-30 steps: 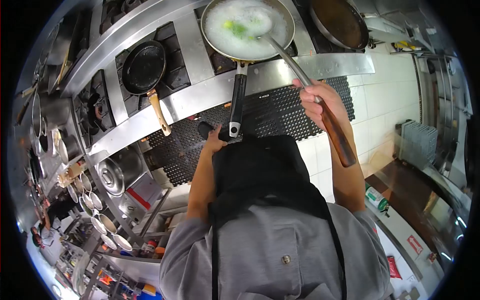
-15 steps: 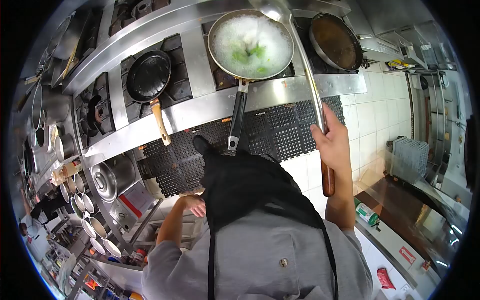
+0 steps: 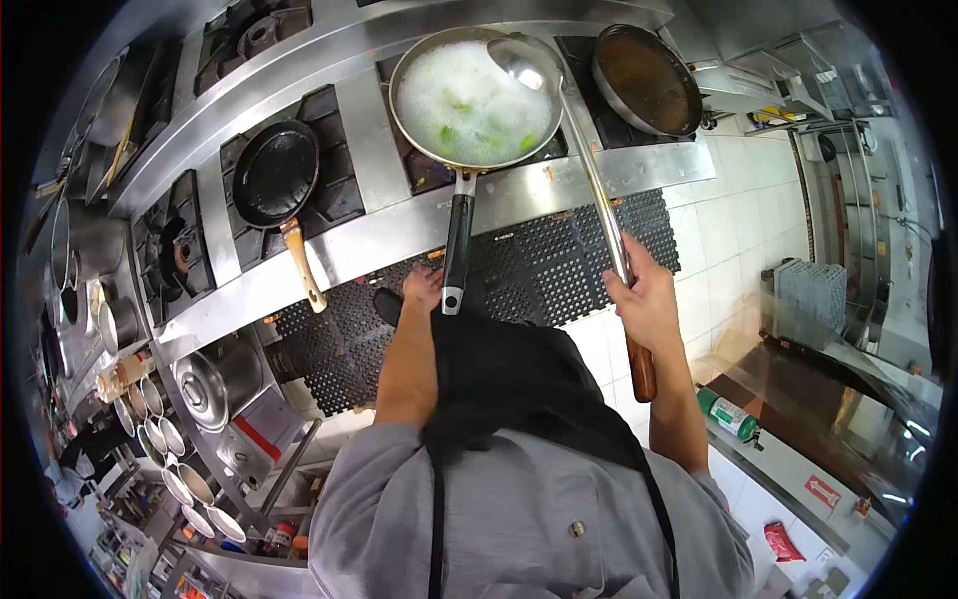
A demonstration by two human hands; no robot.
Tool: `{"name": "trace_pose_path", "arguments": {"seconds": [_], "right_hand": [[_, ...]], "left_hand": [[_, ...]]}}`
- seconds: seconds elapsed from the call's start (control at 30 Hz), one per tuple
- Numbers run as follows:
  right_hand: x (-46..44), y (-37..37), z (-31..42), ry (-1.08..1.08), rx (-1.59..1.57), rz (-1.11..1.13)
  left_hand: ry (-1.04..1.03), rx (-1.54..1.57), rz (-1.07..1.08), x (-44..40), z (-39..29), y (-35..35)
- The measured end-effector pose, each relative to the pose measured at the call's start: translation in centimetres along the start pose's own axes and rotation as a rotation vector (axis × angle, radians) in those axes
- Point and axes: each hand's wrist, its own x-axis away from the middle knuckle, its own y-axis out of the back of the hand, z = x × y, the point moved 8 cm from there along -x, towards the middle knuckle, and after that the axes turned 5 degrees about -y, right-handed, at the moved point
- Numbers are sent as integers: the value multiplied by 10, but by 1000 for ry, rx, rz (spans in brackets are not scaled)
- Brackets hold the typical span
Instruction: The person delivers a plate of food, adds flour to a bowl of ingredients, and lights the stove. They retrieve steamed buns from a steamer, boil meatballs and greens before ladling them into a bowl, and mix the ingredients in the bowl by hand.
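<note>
In the head view my right hand (image 3: 647, 299) is wrapped round the wood-ended handle of a long metal ladle (image 3: 597, 185). The ladle's bowl hangs over the right rim of a frying pan (image 3: 397, 130), which holds white foaming liquid with green pieces. My left hand (image 3: 423, 286) is just left of the pan's black handle (image 3: 457, 240), its fingers apart and holding nothing. Whether the fingertips touch the handle I cannot tell.
A black frying pan (image 3: 274, 175) with a wooden handle sits on the burner to the left. To the right stands a wide pan (image 3: 649, 85) of brown liquid. A lidded pot (image 3: 205, 389) is at lower left; a black perforated mat (image 3: 559, 260) covers the floor.
My left hand has come up from beside my body to the pan's handle. The ladle's bowl has dropped lower, to the pan's right rim, still in my right hand.
</note>
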Motion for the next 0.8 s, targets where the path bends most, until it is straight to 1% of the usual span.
{"name": "trace_pose_path", "arguments": {"seconds": [0.03, 0.07, 0.17, 0.2, 0.27, 0.33, 0.4, 0.53, 0.67, 0.8], "right_hand": [[0, 0, 2, -1, 10, 0], [1, -1, 3, -2, 20, 1], [5, -2, -1, 9, 3, -16], [5, -2, -1, 10, 9, -11], [7, 1, 0, 8, 4, -12], [9, 5, 2, 70, -23, -33], [10, 7, -3, 46, -12, -32], [12, 7, 0, 16, 0, -30], [14, 4, -4, 27, -1, -37], [16, 3, -6, 33, 3, -41]], "left_hand": [[49, 209, 5, -18, 11, -6], [-3, 298, 104, -26, 11, -19], [-141, 478, 403, -33, 3, -47], [-138, 496, 458, -32, 2, -54], [-178, 468, 346, -23, 1, -56], [-193, 426, 269, -2, 3, -63], [-151, 417, 294, 16, 4, -70], [30, 376, 388, 39, 11, -83], [35, 416, 344, 53, 7, -82], [-4, 413, 419, 55, 5, -85]]}}
